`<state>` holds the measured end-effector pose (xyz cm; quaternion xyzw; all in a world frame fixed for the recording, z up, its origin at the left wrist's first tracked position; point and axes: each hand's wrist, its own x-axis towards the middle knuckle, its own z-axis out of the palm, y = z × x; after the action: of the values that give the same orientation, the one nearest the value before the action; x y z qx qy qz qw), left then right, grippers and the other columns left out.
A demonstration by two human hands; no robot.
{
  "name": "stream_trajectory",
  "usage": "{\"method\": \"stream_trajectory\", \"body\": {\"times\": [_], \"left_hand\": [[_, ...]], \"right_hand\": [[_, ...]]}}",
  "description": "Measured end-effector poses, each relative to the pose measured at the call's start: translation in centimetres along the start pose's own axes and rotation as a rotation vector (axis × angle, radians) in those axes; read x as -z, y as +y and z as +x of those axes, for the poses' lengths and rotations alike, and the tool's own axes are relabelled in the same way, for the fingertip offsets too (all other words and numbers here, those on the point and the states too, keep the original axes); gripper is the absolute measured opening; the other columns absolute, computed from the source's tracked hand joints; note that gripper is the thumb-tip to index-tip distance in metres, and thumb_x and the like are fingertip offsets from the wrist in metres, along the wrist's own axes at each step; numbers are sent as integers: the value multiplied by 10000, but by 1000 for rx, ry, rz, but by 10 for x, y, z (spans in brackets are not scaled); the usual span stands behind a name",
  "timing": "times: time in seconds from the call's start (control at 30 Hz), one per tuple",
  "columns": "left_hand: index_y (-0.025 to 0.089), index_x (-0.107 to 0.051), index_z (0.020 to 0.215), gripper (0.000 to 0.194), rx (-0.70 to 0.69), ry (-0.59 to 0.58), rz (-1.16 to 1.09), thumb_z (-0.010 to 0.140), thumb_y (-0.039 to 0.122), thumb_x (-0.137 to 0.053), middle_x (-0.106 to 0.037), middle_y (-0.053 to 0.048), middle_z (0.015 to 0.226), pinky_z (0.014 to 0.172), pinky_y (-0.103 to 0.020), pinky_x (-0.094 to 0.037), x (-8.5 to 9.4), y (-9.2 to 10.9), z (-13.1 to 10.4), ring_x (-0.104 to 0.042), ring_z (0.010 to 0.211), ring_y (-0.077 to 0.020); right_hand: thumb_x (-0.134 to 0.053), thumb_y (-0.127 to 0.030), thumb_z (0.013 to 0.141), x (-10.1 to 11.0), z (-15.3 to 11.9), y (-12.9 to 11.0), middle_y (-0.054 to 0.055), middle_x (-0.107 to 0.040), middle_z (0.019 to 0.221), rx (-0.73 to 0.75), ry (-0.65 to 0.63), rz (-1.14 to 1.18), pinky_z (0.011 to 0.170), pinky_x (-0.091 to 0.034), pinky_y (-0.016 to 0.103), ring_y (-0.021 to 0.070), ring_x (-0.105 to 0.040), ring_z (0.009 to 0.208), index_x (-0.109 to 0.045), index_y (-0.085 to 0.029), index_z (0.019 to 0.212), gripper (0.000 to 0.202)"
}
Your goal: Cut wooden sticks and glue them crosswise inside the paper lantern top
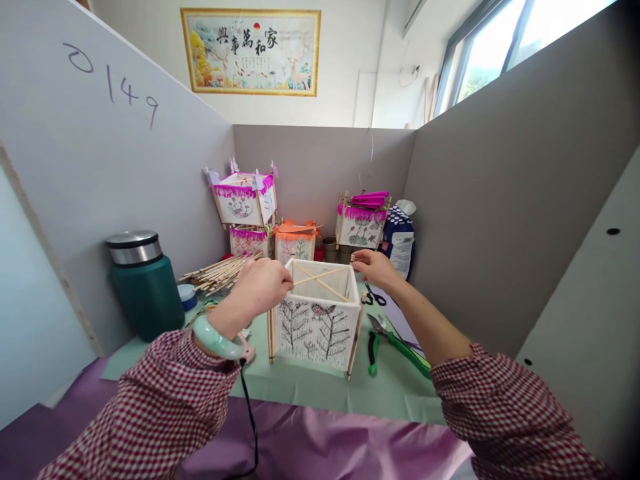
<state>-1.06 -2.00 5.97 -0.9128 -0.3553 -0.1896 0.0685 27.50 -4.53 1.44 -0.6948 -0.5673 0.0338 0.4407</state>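
Note:
A square white lantern (315, 333) stands upright in the middle of the table, its front drawn with dark plants. Bamboo sticks run up its corners, and two thin strips (323, 279) cross inside its open top. My left hand (265, 283) is closed at the lantern's left top edge, its fingertips over the front left corner and hiding what lies under them. At the back right corner, my right hand (376, 268) pinches the top end of a corner stick (353, 259). A pale green bangle (216, 339) circles my left wrist.
Green-handled pliers (395, 340) and black scissors (376, 297) lie right of the lantern. Bamboo sticks (217, 275) and a green flask (145, 287) are on the left. Decorated lanterns (245, 203) stand behind. Grey partitions (320, 153) enclose the table.

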Motion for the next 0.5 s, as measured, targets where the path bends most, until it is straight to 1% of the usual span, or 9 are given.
{"method": "stream_trajectory", "body": {"times": [0.1, 0.23, 0.33, 0.4, 0.5], "left_hand": [[212, -739, 669, 253, -2, -3, -13, 752, 201, -500, -670, -29, 611, 627, -283, -364, 0, 0, 1, -575, 614, -162], [204, -757, 723, 255, 2, -36, -68, 770, 242, -509, -700, -41, 673, 633, -286, -370, 1, -1, 1, -588, 643, -167], [203, -765, 752, 245, 4, -45, -104, 772, 255, -526, -713, -47, 711, 639, -281, -375, 2, -1, 0, -592, 657, -165], [204, -767, 758, 248, 4, -51, -112, 774, 262, -527, -715, -50, 716, 630, -283, -372, 2, -1, 0, -590, 649, -165], [207, -770, 760, 257, 9, -47, -114, 778, 279, -524, -713, -51, 704, 615, -287, -368, 0, -2, 1, -585, 640, -167]], "right_hand": [[-580, -202, 791, 0, 1, 0, 68, -713, 1014, 1, 0, -27, 714, -511, 263, 168, -663, 828, -656, -159, 1036, 260], [-581, -208, 789, -2, 2, 0, 63, -720, 999, 5, 4, -73, 671, -508, 248, 167, -665, 796, -671, -166, 1014, 246], [-563, -217, 807, 0, 2, -2, 65, -732, 958, 16, 3, -110, 615, -502, 239, 165, -668, 748, -661, -156, 1072, 289], [-559, -221, 813, 4, 1, -3, 71, -736, 936, 35, 21, -151, 637, -500, 252, 177, -669, 769, -653, -147, 1106, 316], [-558, -239, 823, 10, -2, -8, 74, -730, 970, 91, 87, -233, 750, -478, 291, 204, -655, 869, -676, -165, 1078, 290]]}}
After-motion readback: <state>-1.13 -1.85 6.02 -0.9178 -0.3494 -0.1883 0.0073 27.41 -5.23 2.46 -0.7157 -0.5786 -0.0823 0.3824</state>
